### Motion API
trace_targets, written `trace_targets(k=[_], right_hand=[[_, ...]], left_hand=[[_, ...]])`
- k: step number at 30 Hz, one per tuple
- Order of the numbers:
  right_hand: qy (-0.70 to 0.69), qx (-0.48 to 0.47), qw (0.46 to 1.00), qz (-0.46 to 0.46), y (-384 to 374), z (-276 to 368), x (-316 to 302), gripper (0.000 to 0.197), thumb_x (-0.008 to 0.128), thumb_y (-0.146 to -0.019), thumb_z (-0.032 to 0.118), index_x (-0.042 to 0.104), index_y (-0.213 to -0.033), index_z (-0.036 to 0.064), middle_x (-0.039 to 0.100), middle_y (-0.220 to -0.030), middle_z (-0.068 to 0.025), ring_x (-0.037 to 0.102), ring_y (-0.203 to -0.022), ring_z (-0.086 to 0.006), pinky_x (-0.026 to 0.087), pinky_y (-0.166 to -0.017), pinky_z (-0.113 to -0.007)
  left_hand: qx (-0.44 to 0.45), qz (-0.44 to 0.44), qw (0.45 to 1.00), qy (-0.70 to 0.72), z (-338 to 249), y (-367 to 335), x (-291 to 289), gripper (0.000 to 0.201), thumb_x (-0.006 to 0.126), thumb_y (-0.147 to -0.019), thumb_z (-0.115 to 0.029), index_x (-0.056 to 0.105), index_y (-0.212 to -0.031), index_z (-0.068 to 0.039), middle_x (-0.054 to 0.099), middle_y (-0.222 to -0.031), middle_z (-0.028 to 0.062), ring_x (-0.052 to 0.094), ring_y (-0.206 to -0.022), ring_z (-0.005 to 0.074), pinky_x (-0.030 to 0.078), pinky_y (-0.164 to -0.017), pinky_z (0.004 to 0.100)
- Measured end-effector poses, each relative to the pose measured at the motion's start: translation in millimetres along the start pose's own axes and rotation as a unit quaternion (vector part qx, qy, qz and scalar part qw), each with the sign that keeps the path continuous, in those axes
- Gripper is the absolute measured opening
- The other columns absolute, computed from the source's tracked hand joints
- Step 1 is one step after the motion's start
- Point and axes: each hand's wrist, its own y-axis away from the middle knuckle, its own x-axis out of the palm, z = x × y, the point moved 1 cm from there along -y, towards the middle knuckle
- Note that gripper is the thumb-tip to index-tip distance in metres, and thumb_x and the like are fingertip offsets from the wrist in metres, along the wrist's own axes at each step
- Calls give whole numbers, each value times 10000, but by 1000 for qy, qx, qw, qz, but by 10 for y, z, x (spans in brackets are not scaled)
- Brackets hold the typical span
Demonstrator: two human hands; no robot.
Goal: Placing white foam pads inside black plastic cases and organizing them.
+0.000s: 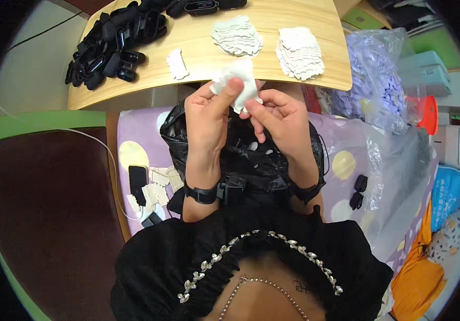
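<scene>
Between my two hands, at the near edge of the wooden table, is a small white cut-out sheet point(245, 72) with notched edges. My left hand point(208, 115) grips it with the thumb pressed on its face. At its lower right corner, my right hand point(283, 117) pinches it between thumb and fingers. Whether it is one layer or several I cannot tell. Just beyond lie a fanned stack of white cut-outs point(236, 36) and, to its right, a second stack point(299, 53). One single white piece point(177, 64) rests left of my hands.
Black oval gadgets point(117, 45) pile up at the table's point(203, 59) far left. A black plastic bag point(240, 155) with white scraps sits below my hands. On the spotted purple sheet are a phone point(137, 184), paper scraps point(156, 193) and two black items point(358, 192). Right stands a clear bag of lilac pieces point(369, 80).
</scene>
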Motion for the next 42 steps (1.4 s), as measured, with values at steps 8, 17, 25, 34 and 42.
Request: trace_targets(k=[8,17,25,34,42], right_hand=[[-52,94,992,61,50,98,-152,142,580,-844,47,570,-944,-52,608,-715,-96,456,-459,-44,385,-369,-180],[57,12,998,1,118,6,57,138,585,-841,44,570,-942,-48,605,-710,-92,445,-444,-36,367,-366,-176],[-15,76,997,30,127,81,-41,124,595,-840,56,582,-922,-36,590,-679,-52,448,-448,-32,357,-378,-162],[145,-37,988,-32,128,-118,152,122,614,-832,71,588,-899,-27,573,-665,-39,443,-444,-32,356,-382,-159],[121,-118,980,-100,131,-109,158,103,578,-856,62,566,-866,-39,556,-649,-33,446,-455,-38,359,-401,-165]], left_hand=[[6,32,993,116,-90,58,213,370,561,-880,-230,524,-1097,66,618,-1013,208,622,-867,238,499,-661,289],[1,-36,995,94,-17,61,108,333,615,-844,-156,540,-1074,73,634,-927,173,625,-852,211,525,-701,308],[-70,74,982,160,-77,81,10,337,636,-819,-132,530,-1081,51,623,-952,161,612,-883,235,519,-721,324],[-37,-45,996,72,-11,65,3,346,661,-798,-134,526,-1064,41,616,-976,171,606,-928,236,516,-750,336],[-28,-2,977,211,-62,47,11,278,634,-819,-69,567,-1047,76,636,-959,124,618,-789,144,491,-729,248]])
